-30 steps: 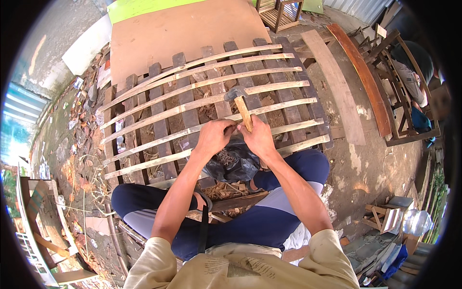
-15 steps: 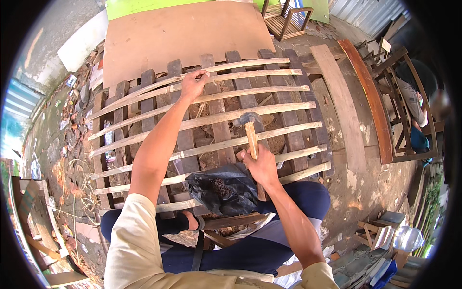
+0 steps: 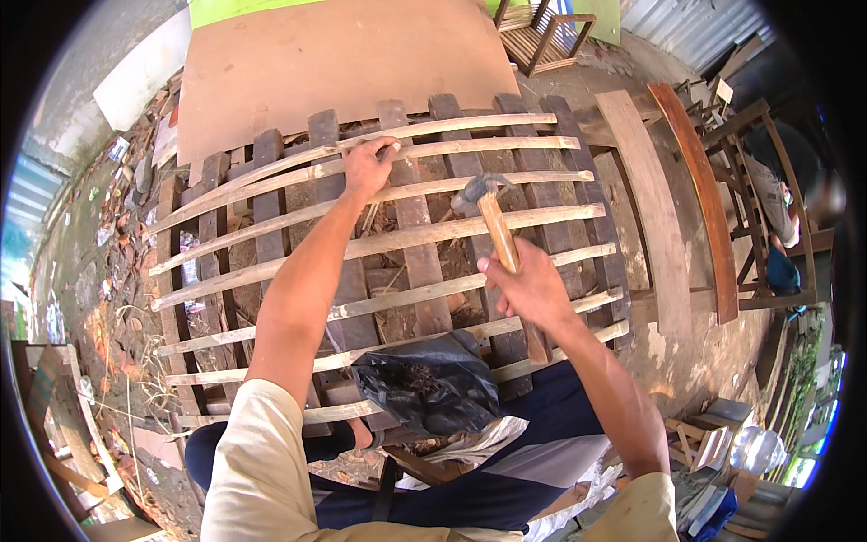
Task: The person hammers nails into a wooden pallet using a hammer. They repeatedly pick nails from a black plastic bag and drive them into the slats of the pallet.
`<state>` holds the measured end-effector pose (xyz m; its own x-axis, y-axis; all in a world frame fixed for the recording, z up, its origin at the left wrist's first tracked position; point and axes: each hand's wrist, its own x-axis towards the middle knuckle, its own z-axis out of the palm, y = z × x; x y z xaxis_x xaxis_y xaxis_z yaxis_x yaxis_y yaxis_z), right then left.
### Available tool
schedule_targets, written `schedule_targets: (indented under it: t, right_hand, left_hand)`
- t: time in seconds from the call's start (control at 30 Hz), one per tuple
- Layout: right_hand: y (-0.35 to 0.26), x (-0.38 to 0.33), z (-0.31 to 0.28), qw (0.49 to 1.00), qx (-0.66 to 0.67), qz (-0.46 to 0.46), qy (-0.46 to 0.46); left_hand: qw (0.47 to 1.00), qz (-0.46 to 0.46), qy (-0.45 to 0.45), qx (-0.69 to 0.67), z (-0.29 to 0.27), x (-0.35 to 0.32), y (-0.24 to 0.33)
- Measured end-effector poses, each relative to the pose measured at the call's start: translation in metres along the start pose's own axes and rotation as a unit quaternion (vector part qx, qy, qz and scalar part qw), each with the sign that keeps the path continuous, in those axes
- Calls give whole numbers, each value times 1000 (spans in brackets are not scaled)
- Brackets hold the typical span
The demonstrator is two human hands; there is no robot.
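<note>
So there's a big slatted wooden frame [image 3: 379,262] lying flat on the ground, pale thin slats nailed across darker thick boards, with a brown plywood sheet [image 3: 334,68] just past its far edge. A black plastic bag [image 3: 429,384] sits open on the near slats, right by the person's knees. Right hand [image 3: 533,289] has its grip wrapped tight round a hammer [image 3: 497,235] by the wooden handle, head raised over the middle slats. Left hand [image 3: 366,167] is pinching something tiny at a far slat, can't tell what.
</note>
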<state>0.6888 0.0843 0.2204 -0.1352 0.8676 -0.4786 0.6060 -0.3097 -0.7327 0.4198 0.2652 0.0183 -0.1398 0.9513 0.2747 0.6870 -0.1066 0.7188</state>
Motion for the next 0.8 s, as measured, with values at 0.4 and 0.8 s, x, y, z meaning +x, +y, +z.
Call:
schedule_targets:
  t: [0.4, 0.8]
  right_hand:
    - [-45, 136, 27, 984, -77, -121, 105]
    - [-44, 162, 54, 969, -128, -164, 132]
  left_hand:
    - [999, 13, 19, 40, -2, -3, 9]
    - [998, 33, 16, 41, -3, -3, 7]
